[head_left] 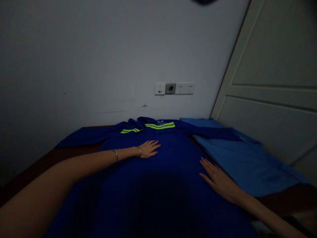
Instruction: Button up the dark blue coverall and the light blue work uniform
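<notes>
A dark blue work jacket (173,158) with yellow-green reflective stripes lies spread out, its collar end toward the wall and its sleeves out to both sides. My left hand (148,149) rests flat on its upper middle, fingers stretched out and holding nothing. Near the garment's right edge, my right hand (216,178) lies palm down with the fingers extended. Two bracelets circle my left forearm and wrist. The lower part of the jacket sinks into deep shadow, so its near edge is hard to make out.
A lighter blue folded cloth (237,162) lies to the right, partly under the jacket's right sleeve. The dark red surface (287,200) shows beneath. Behind stands a grey wall (99,59) with a row of sockets (184,88); a pale panelled door (274,72) rises at the right.
</notes>
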The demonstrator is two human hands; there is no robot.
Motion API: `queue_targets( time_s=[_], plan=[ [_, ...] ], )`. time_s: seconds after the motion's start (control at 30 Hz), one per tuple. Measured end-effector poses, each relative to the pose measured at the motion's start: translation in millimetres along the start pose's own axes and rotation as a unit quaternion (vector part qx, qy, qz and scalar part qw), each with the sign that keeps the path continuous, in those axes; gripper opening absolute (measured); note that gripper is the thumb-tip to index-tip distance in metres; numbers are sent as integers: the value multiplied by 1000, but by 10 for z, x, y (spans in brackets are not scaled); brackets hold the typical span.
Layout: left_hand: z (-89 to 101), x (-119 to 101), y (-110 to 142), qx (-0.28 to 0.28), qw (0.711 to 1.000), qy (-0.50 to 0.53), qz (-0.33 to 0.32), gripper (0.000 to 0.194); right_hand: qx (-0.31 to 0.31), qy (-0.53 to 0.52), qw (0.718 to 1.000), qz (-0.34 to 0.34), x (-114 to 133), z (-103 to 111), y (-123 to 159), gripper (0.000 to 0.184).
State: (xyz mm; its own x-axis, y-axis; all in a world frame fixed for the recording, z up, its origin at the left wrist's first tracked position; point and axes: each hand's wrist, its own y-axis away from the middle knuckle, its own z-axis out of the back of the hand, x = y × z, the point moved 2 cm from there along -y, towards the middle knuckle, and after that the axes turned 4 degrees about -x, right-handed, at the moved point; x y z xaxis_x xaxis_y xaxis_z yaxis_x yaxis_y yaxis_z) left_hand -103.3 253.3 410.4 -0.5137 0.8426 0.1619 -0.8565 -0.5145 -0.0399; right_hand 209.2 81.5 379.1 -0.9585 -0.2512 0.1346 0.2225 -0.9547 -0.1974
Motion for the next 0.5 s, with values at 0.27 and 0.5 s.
queue_targets(
  time_s=[0.27, 0.5],
  plan=[
    [233, 33, -402, -34, 998, -45, 10, 35, -24, -75, 995, -55, -30, 484, 791, 43],
    [456, -200, -1422, -46, 993, -20, 110, 34, -82, -84, 988, -96, 20, 603, 1158, 37]
  ],
)
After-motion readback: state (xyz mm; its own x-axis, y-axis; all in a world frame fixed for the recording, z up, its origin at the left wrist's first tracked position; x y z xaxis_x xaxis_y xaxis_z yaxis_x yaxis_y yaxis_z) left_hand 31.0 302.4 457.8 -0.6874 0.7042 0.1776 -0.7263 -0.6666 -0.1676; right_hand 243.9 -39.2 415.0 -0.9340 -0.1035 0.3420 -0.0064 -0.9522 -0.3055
